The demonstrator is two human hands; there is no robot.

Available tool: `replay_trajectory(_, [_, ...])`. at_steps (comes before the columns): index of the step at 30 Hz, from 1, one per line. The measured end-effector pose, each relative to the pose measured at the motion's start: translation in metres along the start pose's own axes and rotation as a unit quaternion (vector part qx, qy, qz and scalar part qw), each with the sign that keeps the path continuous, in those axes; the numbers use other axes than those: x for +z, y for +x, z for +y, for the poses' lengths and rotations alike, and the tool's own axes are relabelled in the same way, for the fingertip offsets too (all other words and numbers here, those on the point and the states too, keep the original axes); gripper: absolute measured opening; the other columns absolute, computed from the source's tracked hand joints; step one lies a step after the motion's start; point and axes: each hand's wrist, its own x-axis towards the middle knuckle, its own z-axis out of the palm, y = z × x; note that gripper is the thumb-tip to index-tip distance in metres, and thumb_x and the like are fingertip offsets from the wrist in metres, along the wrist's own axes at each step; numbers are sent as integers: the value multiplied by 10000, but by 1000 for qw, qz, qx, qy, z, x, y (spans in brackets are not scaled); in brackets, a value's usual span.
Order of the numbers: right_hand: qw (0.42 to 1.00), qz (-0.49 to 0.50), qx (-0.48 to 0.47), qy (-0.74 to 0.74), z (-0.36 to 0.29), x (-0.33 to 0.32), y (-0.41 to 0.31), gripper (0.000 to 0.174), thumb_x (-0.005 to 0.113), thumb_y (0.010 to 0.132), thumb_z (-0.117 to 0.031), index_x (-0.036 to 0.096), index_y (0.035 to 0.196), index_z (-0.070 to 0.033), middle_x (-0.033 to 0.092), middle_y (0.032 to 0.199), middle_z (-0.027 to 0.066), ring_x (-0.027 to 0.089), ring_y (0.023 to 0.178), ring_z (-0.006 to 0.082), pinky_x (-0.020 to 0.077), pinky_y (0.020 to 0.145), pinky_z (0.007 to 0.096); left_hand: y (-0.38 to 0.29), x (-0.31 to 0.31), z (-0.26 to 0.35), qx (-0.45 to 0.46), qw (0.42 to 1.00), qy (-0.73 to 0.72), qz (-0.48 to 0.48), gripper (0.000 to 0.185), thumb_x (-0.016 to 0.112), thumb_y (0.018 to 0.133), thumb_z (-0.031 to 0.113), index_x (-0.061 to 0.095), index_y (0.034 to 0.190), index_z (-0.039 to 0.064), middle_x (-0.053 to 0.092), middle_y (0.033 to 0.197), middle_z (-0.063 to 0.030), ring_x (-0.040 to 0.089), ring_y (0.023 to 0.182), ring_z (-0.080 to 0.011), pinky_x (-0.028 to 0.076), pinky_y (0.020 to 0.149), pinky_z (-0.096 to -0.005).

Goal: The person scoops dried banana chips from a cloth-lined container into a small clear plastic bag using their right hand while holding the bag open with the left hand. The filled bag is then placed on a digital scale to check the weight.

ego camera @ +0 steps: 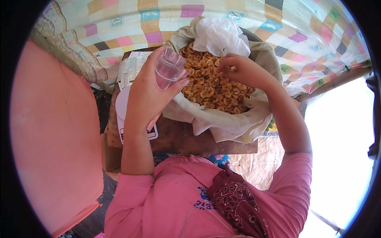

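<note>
A clear plastic pouch (pixel 169 70) is held upright in my left hand (pixel 150 86), between thumb and fingers, beside the left rim of a cloth-lined basin. Thin, brown fried slices that look like banana chips (pixel 208 86) fill the basin. Over their right part, my right hand (pixel 238 70) has its fingers curled around what looks like a chip or two. Cream cloth (pixel 232 125) drapes over the basin's rim. A crumpled white plastic bag (pixel 220 35) lies on the chips at the far side.
A white digital kitchen scale (pixel 120 107) sits on the wooden table (pixel 181 138), partly behind my left forearm. Flat clear plastic packs (pixel 132 67) lie behind it. A patterned sheet (pixel 190 12) hangs beyond the table, and a pink sheet (pixel 56 134) is at the left.
</note>
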Motion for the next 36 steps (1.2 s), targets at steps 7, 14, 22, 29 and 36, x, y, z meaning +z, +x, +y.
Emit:
replay_trajectory(7, [985, -62, -31, -157, -25, 31, 8, 184, 698, 831, -47, 750, 1004, -82, 644, 1116, 103, 638, 1083, 311, 515, 925, 404, 2, 2, 14, -63, 997, -21, -25, 766, 856, 802, 101, 471, 1460, 28, 655, 1301, -145, 676, 1160, -232, 517, 984, -344])
replay_trajectory(14, [978, -50, -69, -192, -31, 46, 0, 185, 720, 831, -112, 768, 1007, -78, 646, 1078, 119, 646, 1046, 312, 521, 892, 410, -13, 0, 9, -53, 998, -36, -16, 789, 865, 797, 123, 466, 1472, 39, 640, 1325, -147, 672, 1164, -225, 532, 970, -349])
replay_trajectory(22, [959, 49, 145, 239, -29, 12, -2, 252, 744, 952, -237, 752, 1071, -14, 716, 921, -21, 605, 785, 69, 507, 747, 251, -31, 5, -14, -31, 992, -95, -73, 777, 861, 801, 239, 475, 1460, 91, 642, 1314, -165, 696, 1130, -294, 569, 894, -390])
replay_trajectory(29, [941, 109, 139, 289, -75, 17, -16, 256, 746, 952, -234, 745, 1109, -32, 717, 915, -31, 589, 786, 28, 478, 709, 205, -30, 3, -22, 51, 994, -25, -94, 813, 867, 803, 199, 446, 1488, 79, 655, 1281, -165, 682, 1156, -253, 562, 924, -370])
replay_trajectory(36, [965, 141, 95, 201, -125, 42, -5, 234, 715, 974, -193, 764, 1099, -2, 747, 923, -1, 646, 813, 55, 497, 703, 215, -32, -4, -15, 136, 987, -7, -81, 840, 865, 801, 305, 426, 1486, 92, 641, 1298, -202, 672, 1141, -382, 553, 889, -433])
